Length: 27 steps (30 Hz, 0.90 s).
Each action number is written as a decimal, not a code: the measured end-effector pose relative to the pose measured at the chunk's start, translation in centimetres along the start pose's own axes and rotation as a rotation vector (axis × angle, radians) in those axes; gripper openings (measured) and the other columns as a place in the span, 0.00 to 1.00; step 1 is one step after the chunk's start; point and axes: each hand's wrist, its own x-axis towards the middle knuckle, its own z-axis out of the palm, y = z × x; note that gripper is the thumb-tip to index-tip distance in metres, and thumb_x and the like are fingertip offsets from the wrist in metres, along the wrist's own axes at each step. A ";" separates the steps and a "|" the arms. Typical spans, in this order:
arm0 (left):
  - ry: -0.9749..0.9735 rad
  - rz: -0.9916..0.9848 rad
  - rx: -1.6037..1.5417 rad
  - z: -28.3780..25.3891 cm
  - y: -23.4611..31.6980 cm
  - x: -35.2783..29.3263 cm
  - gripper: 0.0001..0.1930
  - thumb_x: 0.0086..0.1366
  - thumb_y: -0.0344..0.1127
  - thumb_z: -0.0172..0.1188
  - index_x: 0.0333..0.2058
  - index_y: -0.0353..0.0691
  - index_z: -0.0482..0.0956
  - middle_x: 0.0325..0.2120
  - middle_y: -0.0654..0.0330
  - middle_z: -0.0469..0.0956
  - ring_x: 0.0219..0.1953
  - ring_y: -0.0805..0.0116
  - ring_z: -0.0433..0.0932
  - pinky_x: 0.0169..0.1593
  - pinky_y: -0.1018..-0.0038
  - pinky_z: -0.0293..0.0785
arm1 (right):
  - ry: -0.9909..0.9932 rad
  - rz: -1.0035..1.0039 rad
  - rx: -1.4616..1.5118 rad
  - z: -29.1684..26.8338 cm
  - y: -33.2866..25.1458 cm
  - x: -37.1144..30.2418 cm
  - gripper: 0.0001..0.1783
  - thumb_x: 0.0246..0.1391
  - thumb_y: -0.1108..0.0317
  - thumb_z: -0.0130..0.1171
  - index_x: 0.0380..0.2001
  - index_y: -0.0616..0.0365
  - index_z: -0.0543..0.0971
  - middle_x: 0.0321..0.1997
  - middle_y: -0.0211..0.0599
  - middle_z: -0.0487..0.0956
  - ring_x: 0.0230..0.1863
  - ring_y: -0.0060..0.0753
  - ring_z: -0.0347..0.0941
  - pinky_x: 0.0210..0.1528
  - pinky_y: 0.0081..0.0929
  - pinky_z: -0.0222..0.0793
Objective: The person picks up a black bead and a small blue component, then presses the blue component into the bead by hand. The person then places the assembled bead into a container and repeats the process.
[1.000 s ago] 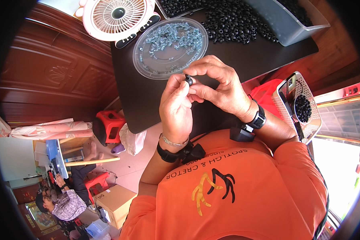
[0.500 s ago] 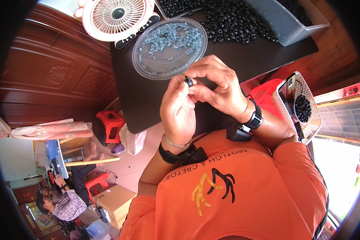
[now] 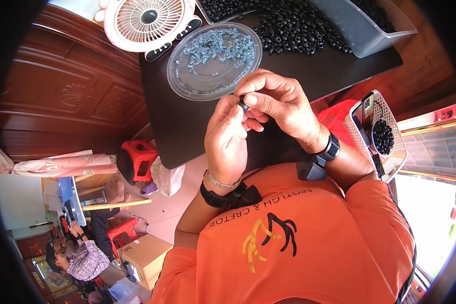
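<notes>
A small round black part (image 3: 243, 105) sits pinched between my two hands above the near part of the black table. My left hand (image 3: 227, 131) holds it between thumb and fingers, palm turned up. From the right, my right hand (image 3: 278, 104) presses thumb and forefinger against the same part. Fingers cover much of it, so its exact kind cannot be made out. Just beyond my hands lies a round clear plastic lid (image 3: 187, 83) with many small shiny bluish metal pieces (image 3: 218, 45) on it.
A heap of black parts (image 3: 294, 30) lies at the back beside a translucent bin (image 3: 370, 38). A white fan (image 3: 149, 17) stands at the back left. A basket (image 3: 397, 157) with a bowl of black parts (image 3: 383, 137) is at right. Another person (image 3: 88, 258) sits at far left.
My right hand has shifted slightly right, its thumb moving up onto the black part and its lower fingers coming into view. My left hand stays nearly in place.
</notes>
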 end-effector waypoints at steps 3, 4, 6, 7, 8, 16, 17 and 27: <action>-0.019 -0.005 -0.015 -0.5 -0.2 0.0 0.16 0.71 0.38 0.38 0.45 0.32 0.68 0.34 0.54 0.75 0.36 0.66 0.75 0.41 0.72 0.70 | 0.011 -0.047 -0.040 0.1 0.2 -0.1 0.08 0.59 0.71 0.58 0.38 0.64 0.79 0.36 0.34 0.77 0.32 0.20 0.76 0.31 0.18 0.73; -0.025 -0.008 -0.017 -0.6 -0.2 0.0 0.15 0.71 0.38 0.38 0.44 0.33 0.68 0.34 0.55 0.75 0.37 0.67 0.75 0.41 0.71 0.70 | 0.014 -0.155 -0.236 -0.1 0.3 0.0 0.08 0.57 0.70 0.60 0.38 0.63 0.79 0.37 0.34 0.78 0.35 0.23 0.76 0.35 0.21 0.74; 0.004 -0.015 -0.071 -0.2 -0.2 -0.2 0.15 0.71 0.38 0.38 0.44 0.33 0.68 0.35 0.56 0.74 0.38 0.68 0.74 0.42 0.71 0.70 | 0.017 -0.261 -0.432 -0.2 0.2 0.0 0.09 0.55 0.69 0.62 0.38 0.62 0.80 0.37 0.35 0.79 0.38 0.26 0.76 0.38 0.24 0.74; 0.034 -0.021 -0.124 -0.1 -0.2 -0.2 0.14 0.71 0.37 0.38 0.43 0.33 0.68 0.37 0.56 0.73 0.38 0.69 0.73 0.42 0.71 0.70 | 0.014 -0.334 -0.574 -0.2 0.0 0.0 0.11 0.52 0.69 0.64 0.39 0.61 0.80 0.37 0.35 0.79 0.40 0.29 0.75 0.41 0.27 0.73; 0.034 -0.020 -0.124 -0.3 -0.3 -0.1 0.14 0.71 0.37 0.38 0.43 0.33 0.68 0.37 0.56 0.73 0.38 0.69 0.73 0.42 0.71 0.70 | 0.009 -0.407 -0.716 -0.2 -0.2 -0.1 0.13 0.48 0.69 0.67 0.39 0.60 0.80 0.38 0.36 0.80 0.42 0.33 0.75 0.44 0.30 0.72; 0.059 -0.019 -0.130 1.0 -0.1 -0.1 0.12 0.71 0.36 0.39 0.37 0.35 0.67 0.33 0.60 0.70 0.35 0.74 0.70 0.42 0.75 0.67 | 0.044 -0.541 -0.933 -0.4 0.3 -0.1 0.18 0.38 0.70 0.70 0.37 0.57 0.81 0.37 0.35 0.79 0.40 0.39 0.75 0.43 0.32 0.73; 0.058 -0.018 -0.130 1.0 -0.2 -0.1 0.12 0.71 0.36 0.39 0.37 0.35 0.67 0.33 0.60 0.70 0.35 0.74 0.70 0.42 0.75 0.67 | 0.050 -0.564 -0.953 -0.4 0.4 -0.1 0.18 0.38 0.69 0.70 0.36 0.57 0.81 0.37 0.35 0.79 0.39 0.39 0.75 0.42 0.32 0.74; 0.075 0.002 -0.132 0.5 -0.9 0.0 0.13 0.70 0.37 0.39 0.39 0.33 0.69 0.33 0.61 0.69 0.36 0.75 0.69 0.43 0.76 0.66 | 0.057 -0.636 -1.029 -0.5 1.2 -0.1 0.16 0.38 0.69 0.70 0.33 0.56 0.79 0.34 0.33 0.78 0.37 0.39 0.74 0.39 0.31 0.73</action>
